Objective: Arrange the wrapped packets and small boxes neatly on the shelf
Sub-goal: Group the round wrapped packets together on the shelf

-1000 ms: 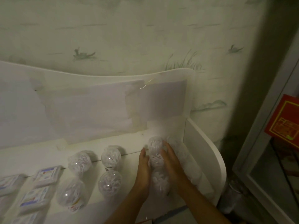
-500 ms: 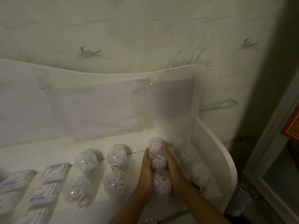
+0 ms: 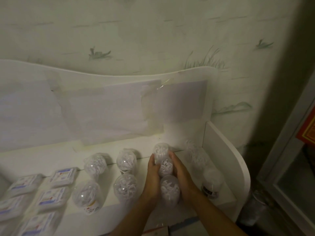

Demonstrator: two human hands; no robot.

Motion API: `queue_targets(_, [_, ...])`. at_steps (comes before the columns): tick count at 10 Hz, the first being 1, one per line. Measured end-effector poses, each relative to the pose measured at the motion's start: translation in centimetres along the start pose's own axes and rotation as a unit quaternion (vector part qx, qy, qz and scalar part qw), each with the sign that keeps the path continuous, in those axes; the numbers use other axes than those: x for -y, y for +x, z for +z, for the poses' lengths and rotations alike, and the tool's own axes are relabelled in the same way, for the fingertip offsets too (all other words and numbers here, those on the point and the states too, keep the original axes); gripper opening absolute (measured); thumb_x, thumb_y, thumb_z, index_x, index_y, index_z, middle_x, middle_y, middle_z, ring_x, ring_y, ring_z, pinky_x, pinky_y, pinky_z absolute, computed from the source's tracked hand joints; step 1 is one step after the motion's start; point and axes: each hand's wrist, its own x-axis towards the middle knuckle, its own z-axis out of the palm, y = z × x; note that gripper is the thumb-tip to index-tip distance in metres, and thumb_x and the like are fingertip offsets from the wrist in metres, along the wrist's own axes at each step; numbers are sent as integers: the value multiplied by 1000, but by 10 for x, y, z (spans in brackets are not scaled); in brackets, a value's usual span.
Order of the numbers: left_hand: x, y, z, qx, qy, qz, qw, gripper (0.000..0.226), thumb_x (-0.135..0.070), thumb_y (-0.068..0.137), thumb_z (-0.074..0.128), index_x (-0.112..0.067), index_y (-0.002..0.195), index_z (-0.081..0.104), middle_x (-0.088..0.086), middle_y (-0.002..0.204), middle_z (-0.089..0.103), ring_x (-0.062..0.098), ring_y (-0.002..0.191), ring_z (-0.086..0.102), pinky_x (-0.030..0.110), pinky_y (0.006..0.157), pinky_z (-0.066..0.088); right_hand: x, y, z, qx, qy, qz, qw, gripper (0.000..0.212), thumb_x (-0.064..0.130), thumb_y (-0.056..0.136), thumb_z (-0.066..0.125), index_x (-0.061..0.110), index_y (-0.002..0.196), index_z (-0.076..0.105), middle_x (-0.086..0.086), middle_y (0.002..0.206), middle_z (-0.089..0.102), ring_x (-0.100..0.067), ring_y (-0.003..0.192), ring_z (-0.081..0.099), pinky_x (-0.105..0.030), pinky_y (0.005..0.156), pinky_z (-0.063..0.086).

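Observation:
On the white shelf stand several clear wrapped packets filled with white shreds. Three of them form a column: back, middle, front. My left hand presses the column's left side and my right hand its right side, squeezing the packets between the palms. Left of them stand two more columns of packets. Another column lines the right wall. Small flat white boxes with blue labels lie at the left.
The shelf has a tall white back panel with taped paper and a curved right side wall. Wallpapered wall behind. At the far right a glass-fronted frame with a red box. Something lies below the shelf's front edge.
The view has shifted slightly. Both hands stay pressed on the column of three packets, which has slid a little left, away from the column along the right wall.

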Motion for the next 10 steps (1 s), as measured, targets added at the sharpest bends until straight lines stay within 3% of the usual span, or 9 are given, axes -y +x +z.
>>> queue_targets(1, [-2, -1, -1, -5, 17, -8, 1000, 33, -25, 103, 33, -28, 133, 46, 1, 121, 66, 12, 102, 68, 21, 76, 55, 1, -2, 33, -72, -282, 139, 946, 80, 42, 99, 30, -29, 84, 62, -48, 87, 60, -53, 104, 41, -33, 115, 13])
queue_targets(2, [-4, -4, 1, -6, 19, 0, 1000, 30, -21, 103, 32, -34, 124, 49, -1, 118, 66, 13, 103, 67, 24, 78, 54, 42, 33, 42, 118, -780, 193, 584, 84, 64, 97, 17, -3, 149, 13, -33, 151, 5, -36, 144, -6, -19, 119, -5])
queue_targets(3, [-2, -5, 1, -9, 24, -7, 1000, 28, -25, 103, 34, -34, 123, 50, 0, 114, 68, 13, 100, 69, 22, 75, 55, 50, 66, 38, 231, -934, 124, 243, 67, 64, 92, 41, 22, 144, 40, 5, 135, 56, 2, 120, 53, -18, 100, 46])
queue_targets(4, [-3, -4, -1, -10, 29, -25, 999, 57, -50, 89, 48, -25, 140, 42, 1, 122, 65, 17, 105, 67, 24, 80, 54, 50, 63, 39, 224, -925, 160, 263, 50, 46, 100, 39, 23, 144, 39, 20, 122, 51, 16, 99, 52, -7, 86, 41])
queue_targets(5, [-17, -9, 3, -33, 60, -15, 998, 51, -32, 101, 39, -27, 149, 25, -15, 123, 47, -2, 93, 55, 9, 67, 45, 43, 61, 44, 184, -924, 174, 286, 88, 62, 77, 63, 11, 144, 37, 0, 136, 49, -7, 121, 53, -16, 95, 45])
queue_targets(7, [-68, -2, 17, -51, 277, 68, 957, 53, -15, 97, 48, -19, 147, 30, 2, 149, 37, 18, 130, 42, 32, 110, 36, 6, 54, 72, 264, -956, 90, 95, 35, 24, 101, 45, 23, 136, 47, 5, 136, 50, -14, 129, 46, -23, 104, 37])
queue_targets(8, [-100, 9, 21, 14, 474, 161, 865, 50, -21, 96, 53, -15, 143, 38, 6, 150, 39, 19, 136, 37, 26, 112, 26, -20, 52, 94, 332, -939, 64, -54, 36, 25, 100, 47, 20, 136, 51, 2, 138, 53, -15, 125, 51, -18, 99, 35])
queue_targets(9, [-128, 20, 28, 99, 671, 163, 717, 58, -34, 94, 52, -16, 147, 34, 5, 152, 36, 22, 137, 38, 32, 113, 31, -37, 55, 129, 425, -882, 5, -203, 36, 25, 98, 50, 17, 133, 55, -1, 135, 56, -16, 122, 52, -19, 99, 34])
queue_targets(10, [-134, 17, 48, 116, 690, 180, 692, 59, -35, 95, 51, -15, 148, 33, 6, 152, 36, 23, 137, 38, 31, 113, 30, -33, 64, 155, 439, -874, -39, -207, 36, 24, 96, 53, 16, 131, 56, -1, 135, 56, -17, 124, 51, -17, 100, 31])
